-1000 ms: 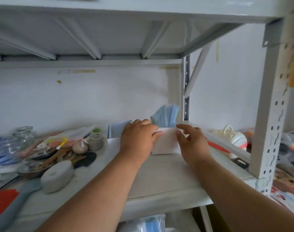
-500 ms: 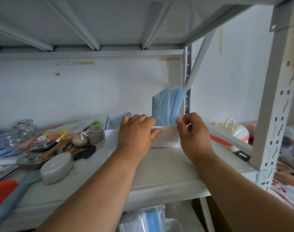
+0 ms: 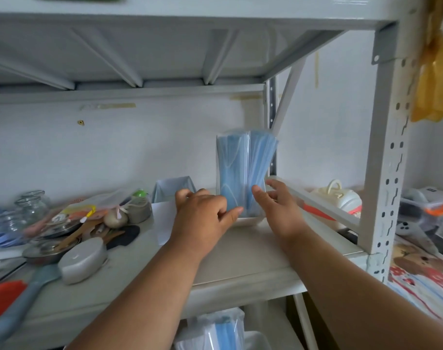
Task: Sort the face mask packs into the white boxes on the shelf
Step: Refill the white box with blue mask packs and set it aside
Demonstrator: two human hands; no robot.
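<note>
Two blue face mask packs [image 3: 244,170] in clear wrap stand upright in a low white box [image 3: 249,221] at the right end of the shelf, against the rear post. My left hand [image 3: 202,214] sits at the box's left front, fingers loosely curled, thumb tip touching the packs' lower edge. My right hand [image 3: 278,205] is at the right front, thumb laid on the packs' front and straight fingers beside them. A second white box [image 3: 173,185] stands behind my left hand. More wrapped mask packs [image 3: 215,329] lie below the shelf.
Clutter fills the shelf's left half: glass jars [image 3: 31,205], a metal dish with wooden spoons [image 3: 63,236], a grey oval case [image 3: 82,260], an orange spatula [image 3: 5,296]. A perforated steel post [image 3: 389,173] stands right. A cream gadget [image 3: 339,198] sits beyond the side rail.
The mask packs now stand taller and straighter in the box. Both hands have let go of the box's front wall and loosened, now resting at the packs' base.
</note>
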